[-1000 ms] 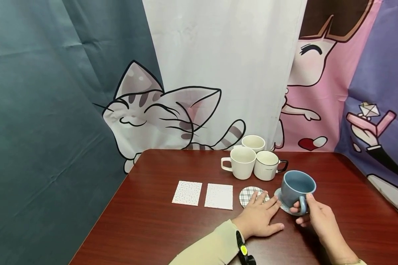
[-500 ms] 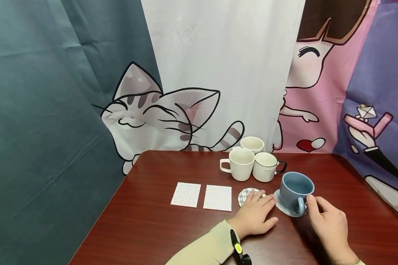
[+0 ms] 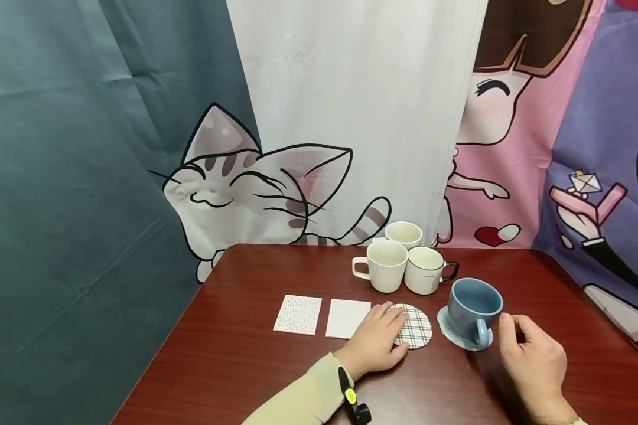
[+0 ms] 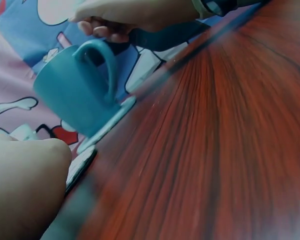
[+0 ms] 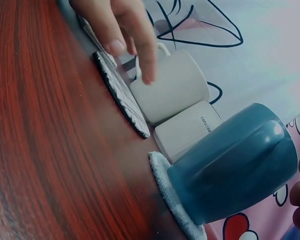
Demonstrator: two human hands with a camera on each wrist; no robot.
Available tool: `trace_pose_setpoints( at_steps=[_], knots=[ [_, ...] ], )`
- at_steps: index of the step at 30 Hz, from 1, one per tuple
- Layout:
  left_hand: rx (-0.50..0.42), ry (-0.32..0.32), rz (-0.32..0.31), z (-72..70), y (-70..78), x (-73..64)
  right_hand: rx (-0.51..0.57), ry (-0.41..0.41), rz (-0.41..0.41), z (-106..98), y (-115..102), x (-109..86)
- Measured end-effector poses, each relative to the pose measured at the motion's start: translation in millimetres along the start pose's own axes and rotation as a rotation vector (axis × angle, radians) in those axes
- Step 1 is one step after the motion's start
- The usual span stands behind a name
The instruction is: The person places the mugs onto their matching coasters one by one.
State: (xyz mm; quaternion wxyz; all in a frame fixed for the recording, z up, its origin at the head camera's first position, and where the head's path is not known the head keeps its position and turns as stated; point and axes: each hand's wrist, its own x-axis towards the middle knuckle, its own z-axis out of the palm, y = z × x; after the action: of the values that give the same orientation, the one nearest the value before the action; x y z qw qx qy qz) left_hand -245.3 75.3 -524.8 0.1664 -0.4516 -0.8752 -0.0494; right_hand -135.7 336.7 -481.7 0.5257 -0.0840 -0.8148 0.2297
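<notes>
A blue mug stands upright on a pale blue round coaster, its handle turned toward the near side. My right hand is just right of the mug, fingers loosely curled and holding nothing. In the left wrist view that hand is apart from the mug's handle. My left hand reaches over the left part of a round plaid coaster, fingers extended. In the right wrist view its fingers look raised above the plaid coaster.
Two square speckled coasters, a left one and a right one, lie left of the plaid coaster. Behind stand a white ribbed mug, a black-handled white mug and another white cup. A printed curtain hangs behind the table.
My right hand has let go of the blue mug's handle and drawn off to the right. My left hand has moved left, away from the pale blue coaster, uncovering more of the plaid coaster.
</notes>
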Motion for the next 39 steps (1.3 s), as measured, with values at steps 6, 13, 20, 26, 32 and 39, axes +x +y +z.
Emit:
trace_pose_setpoints(
  at_steps=[6,13,20,26,32,39],
  knots=[
    [-0.009,-0.004,-0.012,-1.0,-13.2,-17.1,0.008,-0.01,0.103,3.1,4.0,-1.3],
    [0.004,-0.062,-0.028,-2.4,-19.3,-27.2,0.024,-0.037,0.224,6.3,8.1,-1.8],
    [0.007,-0.092,-0.027,-1.0,-21.7,-30.2,0.013,-0.051,0.261,7.2,11.0,6.0],
    [-0.029,-0.085,-0.024,-1.7,-19.6,-31.6,-0.001,-0.056,0.281,7.2,15.9,35.2],
    [-0.034,-0.073,-0.029,-1.4,-19.2,-31.6,0.002,-0.1,0.284,15.7,12.9,87.8],
    [-0.036,-0.075,-0.029,0.2,-19.6,-32.3,-0.01,-0.311,0.226,35.1,7.1,131.2]
  ],
)
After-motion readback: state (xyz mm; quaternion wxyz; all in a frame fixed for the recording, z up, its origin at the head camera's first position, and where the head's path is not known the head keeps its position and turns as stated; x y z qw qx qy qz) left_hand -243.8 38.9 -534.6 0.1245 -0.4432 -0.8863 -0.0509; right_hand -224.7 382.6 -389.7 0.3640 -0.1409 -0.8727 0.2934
